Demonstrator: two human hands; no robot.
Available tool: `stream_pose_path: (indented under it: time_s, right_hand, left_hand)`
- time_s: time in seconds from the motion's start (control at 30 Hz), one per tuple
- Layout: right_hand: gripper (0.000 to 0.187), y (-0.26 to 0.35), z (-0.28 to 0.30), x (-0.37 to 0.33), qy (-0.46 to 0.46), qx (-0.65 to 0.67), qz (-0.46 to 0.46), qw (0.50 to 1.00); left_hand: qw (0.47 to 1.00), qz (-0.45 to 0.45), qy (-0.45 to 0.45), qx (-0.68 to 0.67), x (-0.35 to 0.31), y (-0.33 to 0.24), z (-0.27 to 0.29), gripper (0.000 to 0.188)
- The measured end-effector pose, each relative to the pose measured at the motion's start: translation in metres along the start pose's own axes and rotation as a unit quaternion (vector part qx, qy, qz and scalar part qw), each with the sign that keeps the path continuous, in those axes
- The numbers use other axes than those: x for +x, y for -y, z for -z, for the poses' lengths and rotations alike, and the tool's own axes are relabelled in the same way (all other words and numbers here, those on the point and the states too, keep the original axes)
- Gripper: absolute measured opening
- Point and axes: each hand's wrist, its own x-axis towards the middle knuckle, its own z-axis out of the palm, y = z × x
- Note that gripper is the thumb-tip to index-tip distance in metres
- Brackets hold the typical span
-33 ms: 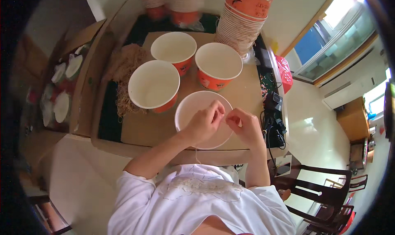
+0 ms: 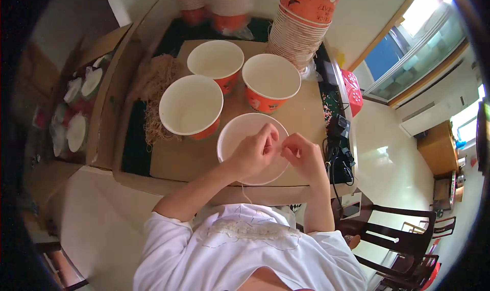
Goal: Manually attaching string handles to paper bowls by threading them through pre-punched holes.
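Both my hands are over a white paper bucket (image 2: pixel 228 138) at the near edge of the table. My left hand (image 2: pixel 255 150) is closed, thumb against bent fingers, apparently round a thin pale string (image 2: pixel 245 193); its loose part hangs below the bucket's rim near my shirt. My right hand (image 2: pixel 304 158) is pinched close beside it, fingertips together, seemingly on the same string; the fingers hide most of it. Three more orange-and-white buckets stand beyond: one at the left (image 2: pixel 191 105), one behind it (image 2: pixel 215 59) and one at the right (image 2: pixel 271 77).
A tangled heap of pale string (image 2: pixel 161 82) lies left of the buckets. A tall stack of orange buckets (image 2: pixel 301 31) rises at the back right, with more stacks behind. Black cables and adapters (image 2: pixel 339 143) line the right edge. A dark wooden chair (image 2: pixel 398 235) stands at the right.
My fingers have shifted very slightly, and the hanging string has moved a little. The buckets have stayed where they were.
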Motion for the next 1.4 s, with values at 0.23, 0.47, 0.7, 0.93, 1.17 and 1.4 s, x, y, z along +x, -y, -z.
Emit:
stream_pose_path:
  time_s: [0.23,0.47,0.7,0.93,1.17,1.4]
  right_hand:
    - [0.008,-0.013,-0.01,-0.006,-0.061,0.227,-0.088,0.968]
    - [0.01,-0.017,-0.009,-0.005,-0.05,0.177,-0.131,0.974]
    - [0.009,-0.011,-0.004,-0.004,-0.109,0.194,-0.121,0.967]
    - [0.008,-0.015,-0.002,-0.007,-0.111,0.134,-0.108,0.979]
    - [0.004,-0.019,-0.007,-0.008,-0.156,0.178,-0.074,0.969]
    - [0.006,-0.028,-0.011,-0.009,-0.131,0.277,-0.084,0.948]
  left_hand:
    - [0.931,-0.241,0.048,0.27,-0.003,-0.007,0.002,0.005]
    - [0.807,-0.406,0.035,0.427,0.011,-0.005,-0.004,0.009]
    - [0.777,-0.449,0.069,0.437,0.017,-0.011,-0.009,0.01]
    - [0.776,-0.462,0.057,0.426,0.02,-0.007,-0.011,0.007]
    - [0.778,-0.423,0.036,0.462,0.024,0.001,-0.013,0.006]
    - [0.767,-0.395,0.101,0.496,0.028,0.001,-0.017,0.009]
